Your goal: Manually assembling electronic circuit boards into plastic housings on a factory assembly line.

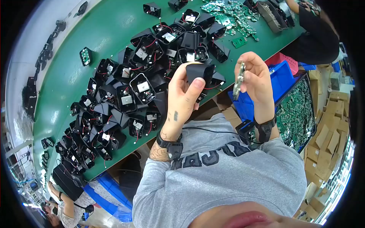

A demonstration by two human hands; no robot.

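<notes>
My left hand (179, 99) is wrapped round a black plastic housing (199, 72), its thumb laid across the near side. Pinched between the fingers and thumb of my right hand (260, 81) is a circuit board (238, 83), held edge-on to view. Board and housing are apart, at about the same height in the picture. Beyond and to the left of my hands spreads a heap of black housings (143, 86). Many lie with their open side up, showing silvery parts and red wires inside. The inside of the held housing is mostly hidden.
Loose green circuit boards (235, 17) cover the far end of the green table (57, 81). To my right stand a blue bin (282, 80) and a black-rimmed crate (312, 114) full of boards. Other people sit at far right (317, 38) and lower left (70, 212).
</notes>
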